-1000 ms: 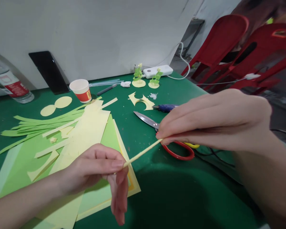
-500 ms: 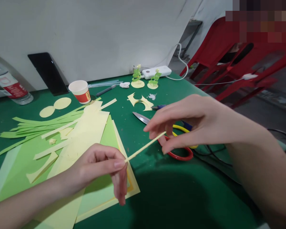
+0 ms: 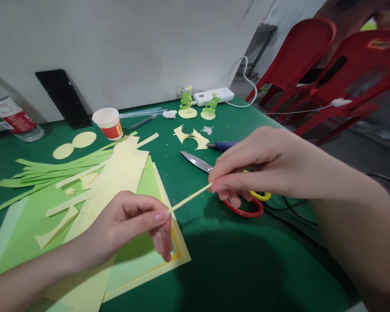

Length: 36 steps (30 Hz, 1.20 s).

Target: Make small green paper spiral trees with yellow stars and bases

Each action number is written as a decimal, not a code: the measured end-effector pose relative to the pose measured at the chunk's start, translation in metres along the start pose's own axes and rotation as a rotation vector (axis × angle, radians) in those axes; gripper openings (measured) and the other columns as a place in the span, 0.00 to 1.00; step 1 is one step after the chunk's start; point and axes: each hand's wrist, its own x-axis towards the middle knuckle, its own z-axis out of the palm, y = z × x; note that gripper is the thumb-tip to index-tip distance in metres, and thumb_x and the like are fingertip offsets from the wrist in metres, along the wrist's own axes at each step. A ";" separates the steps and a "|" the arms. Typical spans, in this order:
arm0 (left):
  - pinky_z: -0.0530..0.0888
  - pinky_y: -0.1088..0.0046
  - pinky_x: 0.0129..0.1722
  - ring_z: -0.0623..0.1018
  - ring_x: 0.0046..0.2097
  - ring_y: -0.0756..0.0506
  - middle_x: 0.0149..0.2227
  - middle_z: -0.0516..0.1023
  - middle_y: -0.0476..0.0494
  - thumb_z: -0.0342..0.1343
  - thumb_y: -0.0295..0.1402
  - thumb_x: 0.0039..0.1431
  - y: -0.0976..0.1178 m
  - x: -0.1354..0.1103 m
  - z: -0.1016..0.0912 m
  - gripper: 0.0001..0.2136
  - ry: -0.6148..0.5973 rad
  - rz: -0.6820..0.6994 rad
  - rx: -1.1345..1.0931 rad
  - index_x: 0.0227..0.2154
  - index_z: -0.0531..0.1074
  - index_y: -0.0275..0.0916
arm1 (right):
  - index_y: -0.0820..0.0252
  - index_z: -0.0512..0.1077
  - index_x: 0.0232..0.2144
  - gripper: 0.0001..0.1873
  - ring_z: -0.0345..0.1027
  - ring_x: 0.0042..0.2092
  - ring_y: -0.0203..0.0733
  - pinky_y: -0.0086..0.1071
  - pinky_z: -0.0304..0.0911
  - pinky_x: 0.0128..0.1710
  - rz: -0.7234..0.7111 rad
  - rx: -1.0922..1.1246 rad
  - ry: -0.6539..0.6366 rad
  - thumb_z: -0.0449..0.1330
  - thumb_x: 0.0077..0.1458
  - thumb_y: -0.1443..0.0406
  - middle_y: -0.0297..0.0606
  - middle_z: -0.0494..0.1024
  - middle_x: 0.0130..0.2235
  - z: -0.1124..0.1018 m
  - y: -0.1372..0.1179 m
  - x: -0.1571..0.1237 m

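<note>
A thin, pale yellow rolled paper stick (image 3: 190, 197) stretches between my two hands over the green table. My left hand (image 3: 143, 219) pinches its lower left end between thumb and forefinger, above a stack of green and yellow paper sheets (image 3: 130, 268). At the upper right end, the thumb and forefinger of my right hand (image 3: 247, 167) close on the stick's tip. Scissors (image 3: 196, 161) with red and yellow handles lie beneath my right hand, partly covered by it. Just behind them is a blue-handled tool (image 3: 225, 146), its far end hidden by the hand.
Green paper strips (image 3: 61, 171) and yellow offcuts lie at left. Behind stand a paper cup (image 3: 108, 125), a phone (image 3: 63, 99), a bottle (image 3: 14, 117) and two small paper plants (image 3: 186, 104), (image 3: 209, 106) near a white power strip (image 3: 213, 96). Red chairs (image 3: 295, 56) stand right.
My right hand's fingers have closed on the free end of the paper stick, which was loose between them before. The stick now lies slightly flatter. My left hand keeps its pinch.
</note>
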 end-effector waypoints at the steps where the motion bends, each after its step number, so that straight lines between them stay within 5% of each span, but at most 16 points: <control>1: 0.73 0.81 0.29 0.78 0.27 0.52 0.23 0.79 0.46 0.51 0.30 0.60 0.000 0.000 0.000 0.12 -0.004 -0.011 -0.032 0.24 0.74 0.32 | 0.62 0.72 0.21 0.11 0.65 0.19 0.26 0.17 0.59 0.18 -0.009 -0.012 0.012 0.57 0.54 0.65 0.30 0.73 0.18 0.000 0.000 0.000; 7: 0.69 0.79 0.23 0.77 0.21 0.50 0.19 0.77 0.43 0.49 0.29 0.60 -0.003 0.004 0.003 0.14 -0.095 -0.046 -0.213 0.20 0.70 0.31 | 0.63 0.73 0.23 0.09 0.68 0.22 0.29 0.21 0.63 0.21 -0.159 -0.043 0.050 0.57 0.54 0.66 0.34 0.75 0.20 -0.001 0.002 0.001; 12: 0.66 0.78 0.19 0.76 0.19 0.49 0.17 0.76 0.43 0.45 0.29 0.61 -0.008 0.008 0.002 0.14 -0.289 -0.049 -0.321 0.22 0.67 0.33 | 0.64 0.72 0.24 0.07 0.69 0.24 0.30 0.22 0.64 0.23 -0.262 -0.056 0.054 0.58 0.53 0.68 0.34 0.75 0.21 0.001 0.005 0.002; 17: 0.64 0.79 0.18 0.74 0.17 0.50 0.16 0.74 0.45 0.46 0.31 0.61 -0.011 0.006 0.005 0.13 -0.256 -0.067 -0.355 0.21 0.66 0.33 | 0.65 0.72 0.25 0.05 0.69 0.26 0.30 0.23 0.64 0.26 -0.324 -0.059 0.041 0.60 0.51 0.69 0.33 0.76 0.23 0.001 0.007 0.001; 23: 0.71 0.78 0.29 0.76 0.27 0.50 0.24 0.77 0.43 0.46 0.33 0.61 -0.006 0.002 0.011 0.15 -0.045 -0.066 0.223 0.24 0.71 0.33 | 0.65 0.73 0.27 0.07 0.67 0.25 0.27 0.20 0.61 0.26 -0.153 -0.092 -0.149 0.55 0.54 0.69 0.33 0.75 0.24 0.001 0.006 0.005; 29: 0.62 0.77 0.21 0.68 0.21 0.52 0.20 0.71 0.46 0.43 0.29 0.62 -0.006 -0.006 0.013 0.14 0.070 0.324 1.059 0.26 0.70 0.32 | 0.64 0.72 0.24 0.11 0.57 0.21 0.25 0.20 0.52 0.20 -0.101 -0.194 -0.272 0.53 0.55 0.68 0.29 0.68 0.20 0.009 0.005 0.008; 36: 0.68 0.73 0.24 0.74 0.27 0.46 0.29 0.77 0.39 0.44 0.25 0.61 -0.003 -0.014 0.009 0.10 0.240 0.650 1.510 0.37 0.71 0.30 | 0.66 0.74 0.29 0.14 0.52 0.18 0.24 0.22 0.48 0.17 -0.133 -0.168 -0.149 0.50 0.58 0.66 0.29 0.68 0.18 0.014 0.001 0.006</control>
